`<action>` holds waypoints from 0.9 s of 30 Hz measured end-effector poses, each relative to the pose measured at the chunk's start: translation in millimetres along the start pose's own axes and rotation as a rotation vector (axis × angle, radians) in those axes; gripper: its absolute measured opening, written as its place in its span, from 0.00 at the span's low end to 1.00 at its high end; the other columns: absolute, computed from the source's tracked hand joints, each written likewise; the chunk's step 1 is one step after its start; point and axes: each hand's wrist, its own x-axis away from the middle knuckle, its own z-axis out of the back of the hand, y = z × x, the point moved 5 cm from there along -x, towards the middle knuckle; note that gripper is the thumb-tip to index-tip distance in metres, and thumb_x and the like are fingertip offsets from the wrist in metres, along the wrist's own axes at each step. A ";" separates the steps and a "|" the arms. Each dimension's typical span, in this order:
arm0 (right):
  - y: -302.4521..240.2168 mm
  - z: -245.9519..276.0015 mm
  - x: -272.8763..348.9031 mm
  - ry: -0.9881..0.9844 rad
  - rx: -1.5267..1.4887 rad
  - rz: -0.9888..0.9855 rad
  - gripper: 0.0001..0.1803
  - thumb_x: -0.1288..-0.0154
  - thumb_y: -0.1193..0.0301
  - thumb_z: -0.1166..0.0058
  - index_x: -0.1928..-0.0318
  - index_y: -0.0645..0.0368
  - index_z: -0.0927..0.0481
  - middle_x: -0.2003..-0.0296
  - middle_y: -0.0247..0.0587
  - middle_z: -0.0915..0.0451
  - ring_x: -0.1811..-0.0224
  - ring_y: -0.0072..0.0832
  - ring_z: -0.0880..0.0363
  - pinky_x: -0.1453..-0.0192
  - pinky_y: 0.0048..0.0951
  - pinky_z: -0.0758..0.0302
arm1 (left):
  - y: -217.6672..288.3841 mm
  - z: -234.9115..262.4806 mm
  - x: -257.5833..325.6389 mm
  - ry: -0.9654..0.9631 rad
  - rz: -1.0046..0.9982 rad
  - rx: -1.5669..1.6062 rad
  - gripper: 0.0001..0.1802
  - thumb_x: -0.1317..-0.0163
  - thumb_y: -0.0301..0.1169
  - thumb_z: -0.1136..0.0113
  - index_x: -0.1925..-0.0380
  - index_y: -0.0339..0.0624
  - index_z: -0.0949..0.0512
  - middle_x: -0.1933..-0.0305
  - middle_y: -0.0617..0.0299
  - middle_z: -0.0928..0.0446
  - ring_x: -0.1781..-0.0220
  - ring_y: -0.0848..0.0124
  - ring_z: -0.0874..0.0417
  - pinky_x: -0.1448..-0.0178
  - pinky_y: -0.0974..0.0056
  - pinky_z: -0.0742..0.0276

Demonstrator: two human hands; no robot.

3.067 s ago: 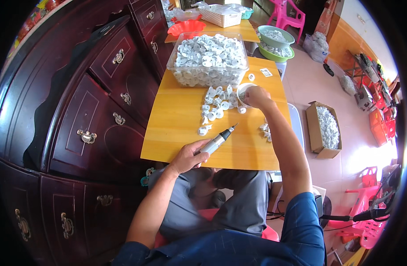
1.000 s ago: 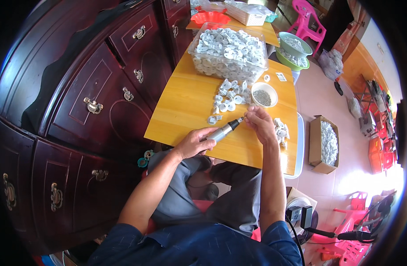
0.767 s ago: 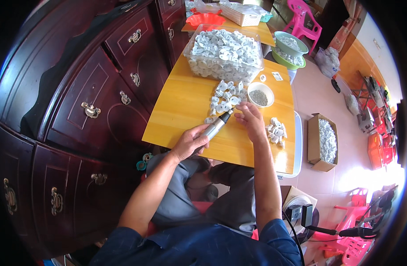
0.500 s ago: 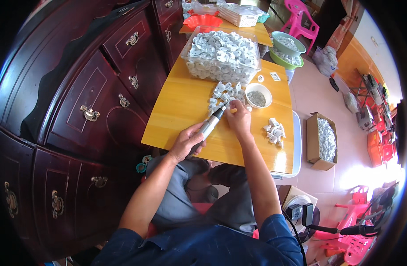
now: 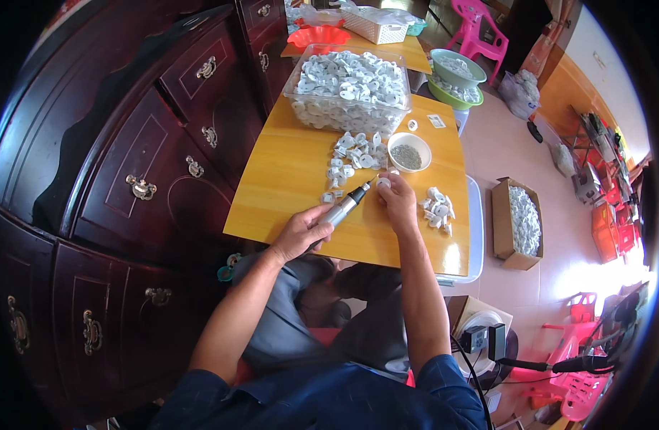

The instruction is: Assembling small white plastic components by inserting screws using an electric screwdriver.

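My left hand is closed around a silver-and-black electric screwdriver, which points up and to the right over the wooden table. Between the fingertips of my right hand is a small round white plastic part. The screwdriver's thin bit ends close to this part; whether they touch I cannot tell. Just beyond lies a loose pile of similar white parts. A white bowl of tiny grey metal pieces, which look like screws, stands beyond my right hand. Another small heap of white parts lies to its right.
A clear tub heaped with white parts stands at the table's far side. Dark drawers line the left. On the floor at right sits a cardboard box of white parts. Stacked basins stand beyond the table.
My right hand has moved a little right and nearer to me, and the white part now shows in its fingertips. The screwdriver is tilted lower. The view has shifted slightly.
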 end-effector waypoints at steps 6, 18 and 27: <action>5.0 8.9 3.0 0.010 -0.112 -0.022 0.15 0.32 0.73 0.42 0.47 0.64 0.20 0.65 0.32 0.19 0.71 0.16 0.25 0.65 0.18 0.28 | -0.2 -5.3 -2.2 0.021 0.035 -0.102 0.29 0.31 0.39 0.39 0.34 0.40 0.30 0.70 0.71 0.27 0.74 0.85 0.29 0.73 0.77 0.31; 9.5 6.2 2.8 0.140 0.012 0.068 0.13 0.35 0.73 0.39 0.51 0.62 0.15 0.74 0.25 0.21 0.74 0.10 0.29 0.70 0.17 0.31 | -0.4 -5.9 -2.8 0.017 0.051 -0.129 0.30 0.31 0.39 0.39 0.33 0.38 0.32 0.70 0.70 0.27 0.75 0.85 0.30 0.73 0.77 0.31; 21.5 7.8 -0.6 0.130 -0.041 0.083 0.15 0.37 0.75 0.40 0.50 0.61 0.15 0.77 0.20 0.27 0.77 0.09 0.35 0.72 0.16 0.34 | 3.8 -8.8 -2.8 0.006 0.063 -0.156 0.31 0.31 0.41 0.40 0.33 0.37 0.33 0.72 0.68 0.27 0.75 0.83 0.29 0.71 0.76 0.30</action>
